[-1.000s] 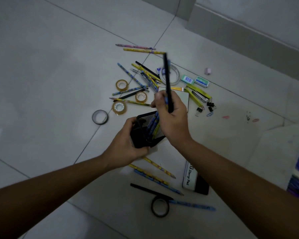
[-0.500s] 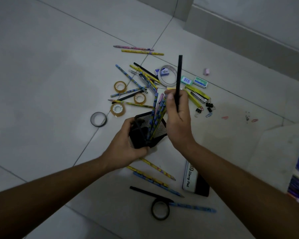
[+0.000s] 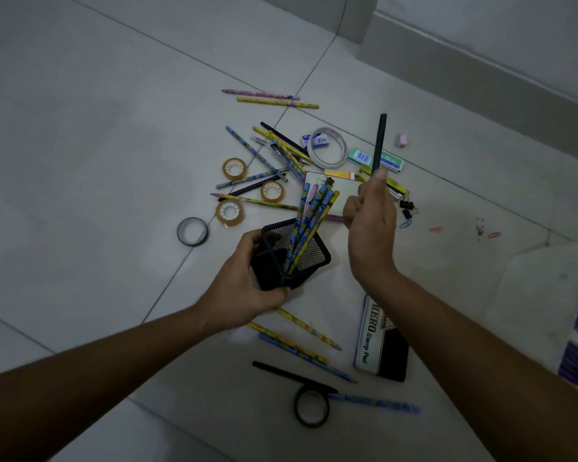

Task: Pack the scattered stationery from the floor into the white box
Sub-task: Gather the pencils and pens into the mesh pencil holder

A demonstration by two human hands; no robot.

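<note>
Barely begun: left hand (image 3: 244, 291) is gripping a mesh holder (image 3: 314, 256) w/ pencils (image 3: 314, 213), right hand (image 3: 371, 235) is pinching a black pen (image 3: 379, 145) upright. Tape rolls (image 3: 235, 169), stamp pad (image 3: 369, 338) etc. are lying on the floor (image 3: 97, 161); can't spot the white box.

Left hand (image 3: 247, 288) at centre frame curls round a black mesh pen holder (image 3: 314, 255); right hand (image 3: 372, 228), just right of it, pinches a slim black pen (image 3: 379, 141) pointing toward the frame's top.

Open passage over bare floor tile (image 3: 80, 145) far left. Ahead: crowded with loose pencils (image 3: 247, 146), tape rolls (image 3: 235, 160). Near side: stamp pad (image 3: 367, 341), black tape ring (image 3: 295, 410).
</note>
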